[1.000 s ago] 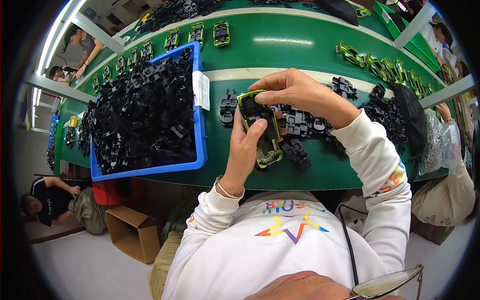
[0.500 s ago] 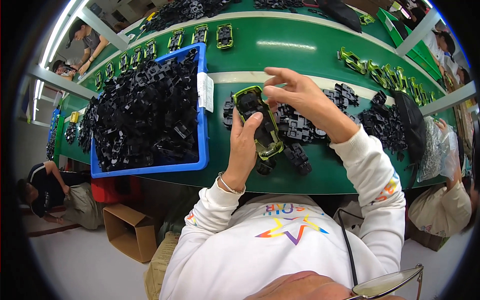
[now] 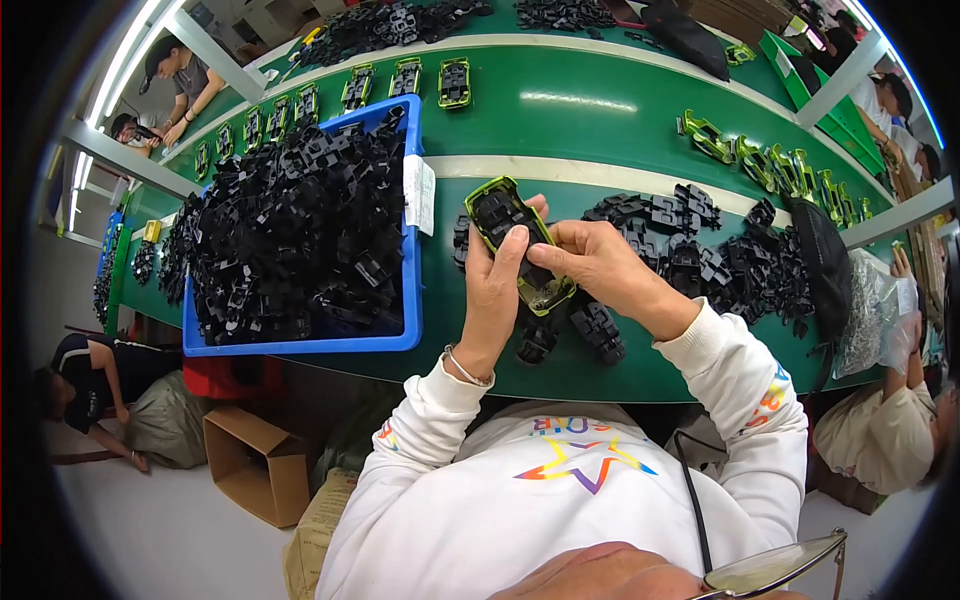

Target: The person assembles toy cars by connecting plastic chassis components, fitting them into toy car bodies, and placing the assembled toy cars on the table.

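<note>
My left hand [image 3: 490, 295] is closed around a green toy car body [image 3: 558, 296], held tilted above the near bench with its hollow underside up. A black plastic insert [image 3: 497, 212] lies inside the shell, and my left thumb rests on it. From the right, my right hand [image 3: 615, 270] grips the body's edge, its thumb pressed on the insert near the middle. The fingers beneath the shell are partly hidden. Just below the car body, two loose black parts, one of them a seat-like piece [image 3: 597, 330], lie on the green bench top.
A blue crate [image 3: 412, 300] heaped with black parts stands at left. More black parts [image 3: 690, 215] are piled at right, beside a black bag [image 3: 822, 255]. Green car bodies [image 3: 454, 82] line the green surface [image 3: 590, 125] beyond. Co-workers sit at both sides.
My right hand has come down from above the car body onto its right side, and its thumb now presses the insert. The left hand keeps its hold.
</note>
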The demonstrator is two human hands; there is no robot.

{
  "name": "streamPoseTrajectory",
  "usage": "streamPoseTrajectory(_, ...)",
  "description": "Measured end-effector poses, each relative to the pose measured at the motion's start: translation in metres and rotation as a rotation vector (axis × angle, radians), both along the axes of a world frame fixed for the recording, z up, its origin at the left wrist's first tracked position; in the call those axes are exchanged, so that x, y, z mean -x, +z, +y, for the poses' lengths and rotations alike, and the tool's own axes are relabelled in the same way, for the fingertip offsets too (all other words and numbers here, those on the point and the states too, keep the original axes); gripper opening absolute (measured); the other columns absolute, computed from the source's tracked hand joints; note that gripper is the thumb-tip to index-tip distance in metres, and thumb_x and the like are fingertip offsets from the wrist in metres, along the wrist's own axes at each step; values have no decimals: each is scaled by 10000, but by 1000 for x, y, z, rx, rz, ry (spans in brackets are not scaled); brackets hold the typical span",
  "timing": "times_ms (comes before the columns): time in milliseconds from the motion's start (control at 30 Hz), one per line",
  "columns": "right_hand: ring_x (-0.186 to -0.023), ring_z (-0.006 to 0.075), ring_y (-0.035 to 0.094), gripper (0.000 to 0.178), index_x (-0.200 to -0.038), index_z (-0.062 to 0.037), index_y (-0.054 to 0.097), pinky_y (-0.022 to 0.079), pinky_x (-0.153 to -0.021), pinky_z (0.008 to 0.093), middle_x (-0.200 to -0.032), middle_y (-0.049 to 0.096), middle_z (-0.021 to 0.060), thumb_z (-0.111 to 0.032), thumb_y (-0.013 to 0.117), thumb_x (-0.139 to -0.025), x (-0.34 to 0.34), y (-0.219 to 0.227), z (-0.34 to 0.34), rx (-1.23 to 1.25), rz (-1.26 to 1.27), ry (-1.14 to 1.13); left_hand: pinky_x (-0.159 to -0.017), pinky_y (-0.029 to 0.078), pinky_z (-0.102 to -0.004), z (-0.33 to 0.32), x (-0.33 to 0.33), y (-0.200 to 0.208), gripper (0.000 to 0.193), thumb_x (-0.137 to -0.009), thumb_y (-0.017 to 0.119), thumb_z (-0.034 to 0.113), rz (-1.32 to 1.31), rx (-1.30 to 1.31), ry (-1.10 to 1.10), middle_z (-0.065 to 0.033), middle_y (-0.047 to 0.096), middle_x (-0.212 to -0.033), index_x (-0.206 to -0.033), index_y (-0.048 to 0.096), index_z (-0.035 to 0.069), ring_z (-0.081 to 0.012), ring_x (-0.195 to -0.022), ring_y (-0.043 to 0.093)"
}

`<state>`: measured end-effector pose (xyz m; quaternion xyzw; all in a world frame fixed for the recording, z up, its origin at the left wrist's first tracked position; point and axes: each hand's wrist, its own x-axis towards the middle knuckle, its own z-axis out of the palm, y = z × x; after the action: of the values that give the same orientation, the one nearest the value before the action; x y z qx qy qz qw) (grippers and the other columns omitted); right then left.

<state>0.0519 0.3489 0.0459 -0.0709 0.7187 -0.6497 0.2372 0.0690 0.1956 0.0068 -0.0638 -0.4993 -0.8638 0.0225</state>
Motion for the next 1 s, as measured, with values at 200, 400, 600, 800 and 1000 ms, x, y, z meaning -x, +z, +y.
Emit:
streamPoseTrajectory(200, -689, 53, 549, 353, -997, 50, 676, 438, -593, 225, -796, 662, 34, -299, 684, -944, 17, 3, -2, -50, -10, -42, -1037, 439, -334, -11, 11, 1, 442, -996, 535, 164, -117, -133, -116, -158, 555, -1339, -1381, 377, 14, -206, -1176, 570)
streamPoseTrajectory(400, -825, 33, 574, 243, -1084, 21, 631, 476, -735, 218, -929, 645, -17, -202, 622, -988, 9, 13, -3, 68, -69, 37, -1088, 385, -344, -20, -1, 3, 560, -975, 537, 102, 40, 4, -152, -142, 440, -1465, -1462, 275, 13, -192, -1263, 507)
streamPoseTrajectory(600, -821, 24, 553, 233, -1084, 19, 632, 463, -724, 213, -948, 634, -25, -192, 629, -985, 21, 25, -7, -4, 14, 131, -1093, 379, -348, -28, 3, 3, 605, -987, 555, 117, 109, -6, -146, -146, 384, -1507, -1485, 226, 17, -201, -1289, 482)
streamPoseTrajectory(800, -762, 32, 595, 258, -1010, -7, 665, 470, -668, 210, -900, 674, -15, -261, 622, -987, 72, 28, 5, -62, -40, -65, -1011, 443, -345, -31, 8, -11, 828, -989, 606, 174, 27, -70, -71, -193, 428, -1449, -1566, 28, 44, -253, -1258, 519)
streamPoseTrajectory(1000, -744, 76, 638, 300, -1028, 4, 681, 528, -699, 252, -899, 694, 12, -288, 647, -966, 167, -5, 1, -210, -80, -190, -933, 486, -290, -34, 9, -5, 565, -1009, 561, 141, -23, -16, -63, -137, 608, -1227, -1498, 300, 30, -170, -1080, 613)
